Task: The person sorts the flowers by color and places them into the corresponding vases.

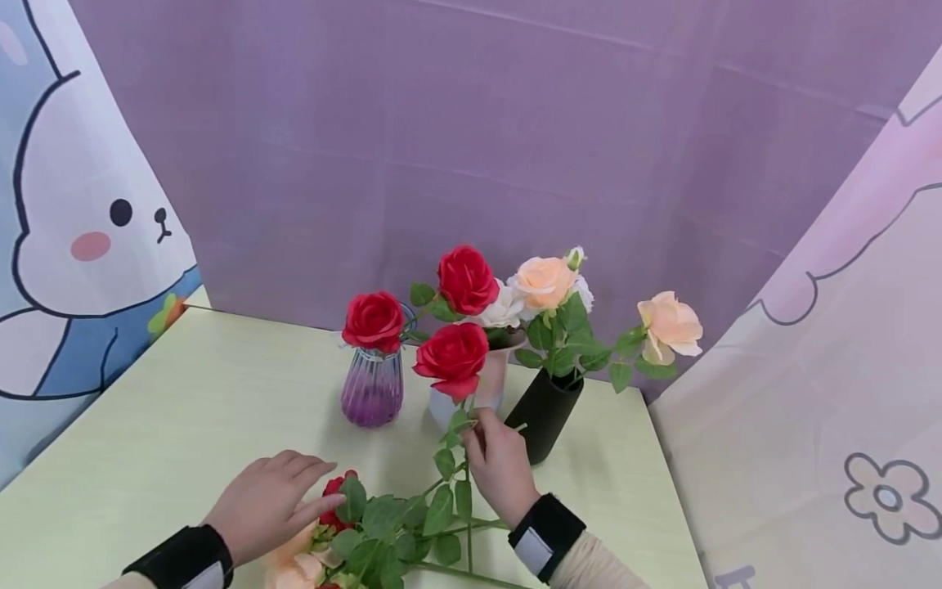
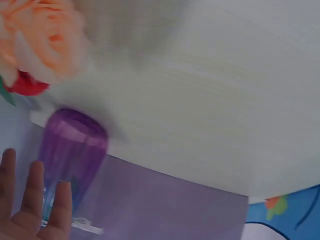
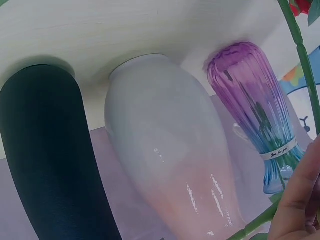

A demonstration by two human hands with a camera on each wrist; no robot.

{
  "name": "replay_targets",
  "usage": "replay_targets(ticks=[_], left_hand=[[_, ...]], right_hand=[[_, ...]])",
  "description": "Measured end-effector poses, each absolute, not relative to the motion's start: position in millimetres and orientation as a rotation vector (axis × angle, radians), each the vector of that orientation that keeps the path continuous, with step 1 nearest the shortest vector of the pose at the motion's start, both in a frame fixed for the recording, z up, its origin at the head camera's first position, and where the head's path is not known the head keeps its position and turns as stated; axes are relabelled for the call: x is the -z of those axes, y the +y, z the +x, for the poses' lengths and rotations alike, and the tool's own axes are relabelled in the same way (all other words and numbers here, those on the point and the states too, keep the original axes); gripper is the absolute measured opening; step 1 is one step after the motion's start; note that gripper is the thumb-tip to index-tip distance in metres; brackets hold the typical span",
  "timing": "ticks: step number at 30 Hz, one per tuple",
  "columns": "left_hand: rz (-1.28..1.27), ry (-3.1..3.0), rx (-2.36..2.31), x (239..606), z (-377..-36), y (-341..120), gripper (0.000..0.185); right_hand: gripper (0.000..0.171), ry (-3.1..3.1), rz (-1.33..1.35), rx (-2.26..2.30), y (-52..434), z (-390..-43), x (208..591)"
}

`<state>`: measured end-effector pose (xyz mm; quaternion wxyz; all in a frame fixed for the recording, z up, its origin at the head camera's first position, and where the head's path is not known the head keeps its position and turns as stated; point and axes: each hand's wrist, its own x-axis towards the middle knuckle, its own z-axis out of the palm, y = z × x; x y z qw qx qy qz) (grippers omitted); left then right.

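In the head view my right hand (image 1: 503, 468) pinches the green stem of a red rose (image 1: 452, 358), held upright in front of the pink and white vase (image 1: 491, 383). The right wrist view shows the fingers (image 3: 297, 200) beside a green stem (image 3: 306, 70). My left hand (image 1: 268, 501) is over the left end of a pile of loose roses, fingers extended and holding nothing. That pile has peach blooms (image 1: 290, 568), a red bloom (image 1: 333, 493) and many green leaves (image 1: 386, 523). In the left wrist view, three spread fingers (image 2: 61, 210) overlap the purple glass vase (image 2: 75, 145).
Red rose (image 1: 374, 321) tops the purple-blue glass vase (image 1: 371, 397). At right, a black vase (image 1: 543, 419) holds peach roses (image 1: 670, 325). White blooms (image 1: 502, 307) and another red rose (image 1: 467, 280) rise behind. A purple cloth (image 1: 441, 164) hangs behind the pale table (image 1: 243, 384).
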<state>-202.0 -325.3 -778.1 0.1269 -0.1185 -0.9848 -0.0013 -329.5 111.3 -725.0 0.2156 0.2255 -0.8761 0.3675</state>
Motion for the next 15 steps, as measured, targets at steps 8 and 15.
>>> replay_targets(ticks=[8, 15], left_hand=[[-0.609, -2.872, 0.262, 762.4, -190.2, -265.0, 0.04], [-0.689, -2.94, 0.448, 786.8, -177.3, -241.4, 0.045]], right_hand=[[0.022, -2.442, 0.62, -1.012, 110.3, -327.5, 719.8], [0.022, -2.431, 0.62, -1.029, 111.3, -327.1, 719.7]])
